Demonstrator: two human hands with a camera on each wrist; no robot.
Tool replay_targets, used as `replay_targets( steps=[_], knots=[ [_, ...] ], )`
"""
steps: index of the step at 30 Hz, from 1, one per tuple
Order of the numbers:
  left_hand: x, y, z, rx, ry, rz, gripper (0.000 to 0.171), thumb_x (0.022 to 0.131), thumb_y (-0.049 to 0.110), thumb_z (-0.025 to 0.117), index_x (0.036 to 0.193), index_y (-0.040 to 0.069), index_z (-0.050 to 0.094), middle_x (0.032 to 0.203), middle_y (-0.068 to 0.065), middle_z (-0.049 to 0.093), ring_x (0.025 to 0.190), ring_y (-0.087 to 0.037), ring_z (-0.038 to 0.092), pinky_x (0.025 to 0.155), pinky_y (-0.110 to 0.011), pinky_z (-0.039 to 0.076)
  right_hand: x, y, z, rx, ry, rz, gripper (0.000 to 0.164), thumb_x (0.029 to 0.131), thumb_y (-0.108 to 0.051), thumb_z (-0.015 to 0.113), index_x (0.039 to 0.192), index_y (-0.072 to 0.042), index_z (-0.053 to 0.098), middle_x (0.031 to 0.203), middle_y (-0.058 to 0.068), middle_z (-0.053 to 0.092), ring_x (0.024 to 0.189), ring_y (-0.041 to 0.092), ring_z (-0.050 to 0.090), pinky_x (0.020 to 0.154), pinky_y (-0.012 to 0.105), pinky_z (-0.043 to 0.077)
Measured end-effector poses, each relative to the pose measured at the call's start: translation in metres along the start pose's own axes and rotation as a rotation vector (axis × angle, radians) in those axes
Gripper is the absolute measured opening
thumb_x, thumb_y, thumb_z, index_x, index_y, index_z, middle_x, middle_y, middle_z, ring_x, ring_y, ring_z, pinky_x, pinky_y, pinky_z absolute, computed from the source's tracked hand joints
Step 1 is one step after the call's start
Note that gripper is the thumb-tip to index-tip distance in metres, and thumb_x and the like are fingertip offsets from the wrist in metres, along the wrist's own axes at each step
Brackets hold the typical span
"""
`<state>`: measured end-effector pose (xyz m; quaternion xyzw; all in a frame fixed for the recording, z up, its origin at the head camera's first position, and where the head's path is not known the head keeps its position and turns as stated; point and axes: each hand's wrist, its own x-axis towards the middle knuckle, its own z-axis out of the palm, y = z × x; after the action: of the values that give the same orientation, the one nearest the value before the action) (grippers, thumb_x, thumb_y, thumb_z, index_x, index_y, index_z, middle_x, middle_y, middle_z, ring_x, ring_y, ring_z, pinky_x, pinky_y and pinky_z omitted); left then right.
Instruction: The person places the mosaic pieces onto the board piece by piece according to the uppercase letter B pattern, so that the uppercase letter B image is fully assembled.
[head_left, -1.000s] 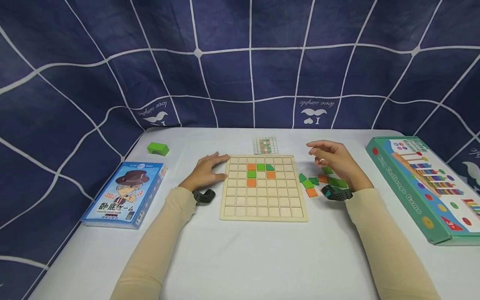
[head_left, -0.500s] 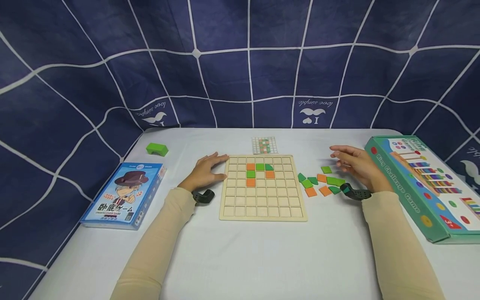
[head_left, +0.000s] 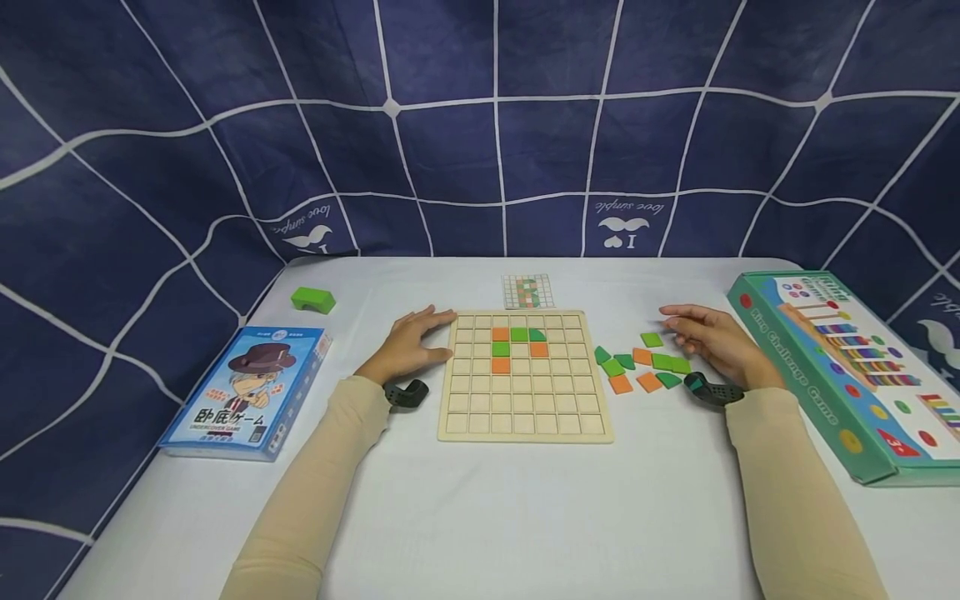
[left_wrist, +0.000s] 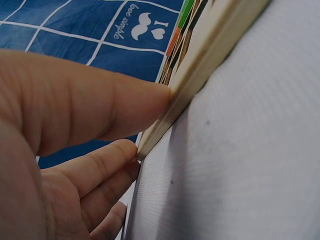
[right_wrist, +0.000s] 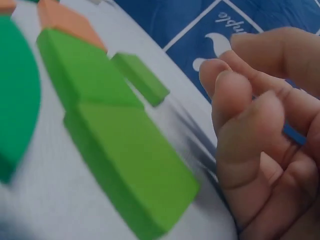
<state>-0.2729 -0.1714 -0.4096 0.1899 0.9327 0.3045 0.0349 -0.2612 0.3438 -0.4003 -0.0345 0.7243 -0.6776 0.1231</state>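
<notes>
A wooden grid board (head_left: pixel 525 402) lies mid-table. In its upper squares sit orange tiles, such as one orange tile (head_left: pixel 501 365), green squares (head_left: pixel 519 334) and a dark green quarter-round tile (head_left: pixel 537 335). My left hand (head_left: pixel 408 346) rests at the board's left side; in the left wrist view its thumb (left_wrist: pixel 135 102) and a fingertip touch the edge. Loosely curled and holding nothing, my right hand (head_left: pixel 712 340) hovers right of several loose tiles. Among these are two adjoining light green squares (right_wrist: pixel 135 155), an orange square (head_left: pixel 620 384) and dark green curved pieces (head_left: pixel 624 362).
Behind the board lies a small pattern card (head_left: pixel 527 292) with a coloured grid. A blue game box (head_left: pixel 255 392) stands at the left, a green arch block (head_left: pixel 313 300) behind it. To the right is a large green-edged game box (head_left: pixel 855 375). A dark checked cloth (head_left: pixel 450 150) hangs behind.
My right hand has moved right, off from above the loose tiles, uncovering more of them, and has since sunk slightly. My left hand has stayed at the board's edge.
</notes>
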Motion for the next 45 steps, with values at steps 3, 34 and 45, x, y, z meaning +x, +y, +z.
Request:
replay_targets(
  steps=[3, 34, 45],
  knots=[
    [0.000, 0.000, 0.000, 0.000, 0.003, 0.005, 0.072, 0.094, 0.022, 0.074, 0.160, 0.005, 0.051, 0.168, -0.013, 0.046, 0.164, -0.035, 0.024, 0.136, -0.052, 0.007, 0.002, 0.002, -0.002, -0.088, 0.012, 0.010, 0.022, 0.110, -0.014, 0.065, 0.120, -0.027, 0.079, 0.097, -0.010, 0.072, 0.072, 0.006, 0.055, 0.059, 0.017, 0.048],
    [0.002, -0.002, 0.001, -0.003, 0.006, 0.003, 0.073, 0.093, 0.023, 0.076, 0.160, 0.005, 0.052, 0.167, -0.014, 0.047, 0.164, -0.035, 0.025, 0.136, -0.051, 0.008, 0.011, 0.005, 0.008, -0.476, 0.047, 0.030, 0.049, 0.099, -0.007, 0.073, 0.140, 0.015, 0.058, 0.087, -0.004, 0.060, 0.065, 0.009, 0.052, 0.057, 0.022, 0.048],
    [0.000, 0.001, 0.000, -0.007, 0.005, -0.003, 0.073, 0.093, 0.023, 0.076, 0.160, 0.005, 0.052, 0.167, -0.014, 0.047, 0.164, -0.035, 0.026, 0.136, -0.051, 0.009, 0.012, -0.007, 0.016, -0.531, 0.035, 0.000, 0.046, 0.102, -0.012, 0.072, 0.138, 0.012, 0.057, 0.098, -0.002, 0.070, 0.069, 0.011, 0.057, 0.060, 0.023, 0.053]
  ],
)
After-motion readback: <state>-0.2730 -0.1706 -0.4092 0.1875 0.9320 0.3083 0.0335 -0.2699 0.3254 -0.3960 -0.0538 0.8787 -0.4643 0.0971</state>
